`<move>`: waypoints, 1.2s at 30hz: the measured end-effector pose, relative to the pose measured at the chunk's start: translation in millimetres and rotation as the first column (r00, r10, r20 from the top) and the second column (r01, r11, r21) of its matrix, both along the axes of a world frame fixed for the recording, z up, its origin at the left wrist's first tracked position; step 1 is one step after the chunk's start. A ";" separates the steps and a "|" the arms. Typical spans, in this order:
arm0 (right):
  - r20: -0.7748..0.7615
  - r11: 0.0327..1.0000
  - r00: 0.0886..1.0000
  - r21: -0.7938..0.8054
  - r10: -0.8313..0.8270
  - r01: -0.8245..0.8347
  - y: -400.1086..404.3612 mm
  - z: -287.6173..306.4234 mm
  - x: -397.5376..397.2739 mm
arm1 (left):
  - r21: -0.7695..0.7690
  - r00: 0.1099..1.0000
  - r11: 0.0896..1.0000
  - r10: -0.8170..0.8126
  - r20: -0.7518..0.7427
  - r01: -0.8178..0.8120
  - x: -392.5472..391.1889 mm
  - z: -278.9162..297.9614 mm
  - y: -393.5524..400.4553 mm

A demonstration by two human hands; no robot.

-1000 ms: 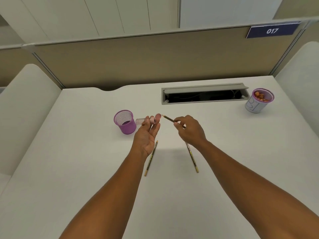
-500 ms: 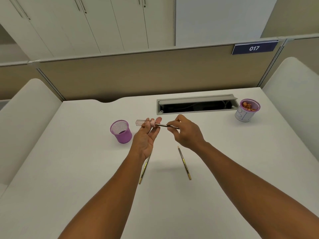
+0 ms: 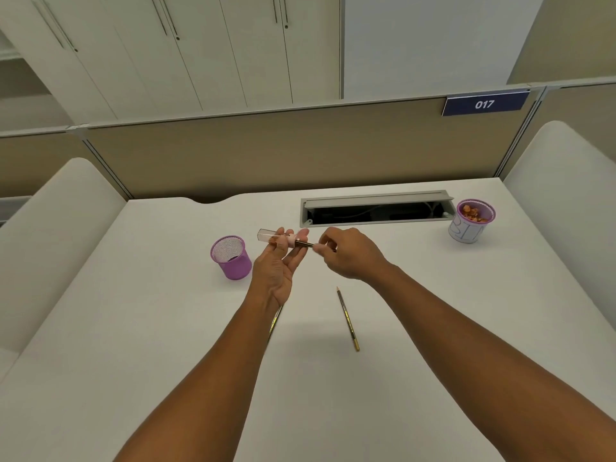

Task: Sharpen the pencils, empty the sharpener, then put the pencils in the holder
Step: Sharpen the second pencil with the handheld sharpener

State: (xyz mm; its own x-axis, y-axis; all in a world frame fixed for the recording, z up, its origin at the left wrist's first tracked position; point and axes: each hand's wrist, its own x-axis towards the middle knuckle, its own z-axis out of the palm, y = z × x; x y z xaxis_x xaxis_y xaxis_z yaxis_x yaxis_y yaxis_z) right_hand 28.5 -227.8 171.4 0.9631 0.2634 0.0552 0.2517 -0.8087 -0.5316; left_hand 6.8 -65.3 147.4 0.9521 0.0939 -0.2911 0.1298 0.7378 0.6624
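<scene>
My left hand [image 3: 278, 265] holds a pink sharpener with a clear tube [image 3: 270, 236] between its fingertips, above the white desk [image 3: 133, 328]. My right hand [image 3: 350, 256] pinches a dark pencil [image 3: 308, 244] whose tip sits in the sharpener's pink end. A second pencil [image 3: 347, 318] lies on the desk below my right hand, point away from me. A third pencil [image 3: 276, 320] lies mostly hidden under my left wrist. The purple mesh holder [image 3: 230, 258] stands left of my left hand.
A purple-rimmed white cup with orange shavings [image 3: 471, 221] stands at the back right. A grey cable slot [image 3: 376, 208] lies open behind my hands. A beige partition [image 3: 266, 151] backs the desk, with padded dividers on both sides.
My right hand brought the pencil leftward and its tip went into the sharpener held by my left hand. The camera tilted up.
</scene>
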 end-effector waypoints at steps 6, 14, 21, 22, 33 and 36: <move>0.377 0.999 0.926 0.037 0.000 -0.015 -22.6 -9.0 -14.8 | -0.066 1.000 0.998 0.019 -0.008 -0.019 -1.6 8.2 3.7; 0.429 0.991 0.903 -0.109 -0.020 0.074 -19.2 0.7 -24.9 | -0.096 1.000 0.995 -0.014 0.014 0.016 -8.9 15.9 -2.0; -0.370 0.973 0.922 0.148 -0.111 0.176 -17.6 19.7 -20.7 | -0.020 1.000 1.000 -0.014 0.013 0.014 -12.3 18.6 -7.8; -0.418 0.968 0.903 0.169 -0.101 0.187 -18.6 23.1 -20.9 | -0.025 1.000 1.000 -0.005 0.004 0.005 -13.3 17.4 -10.0; 0.337 0.980 0.938 -0.141 -0.084 0.138 -26.3 11.3 -33.7 | -0.006 0.998 1.000 0.000 -0.066 0.000 -16.8 22.9 -32.5; 0.118 0.963 0.981 -0.207 -0.152 0.175 -20.4 21.7 -33.6 | -0.047 0.999 0.998 -0.033 -0.043 0.031 -15.0 22.5 -31.9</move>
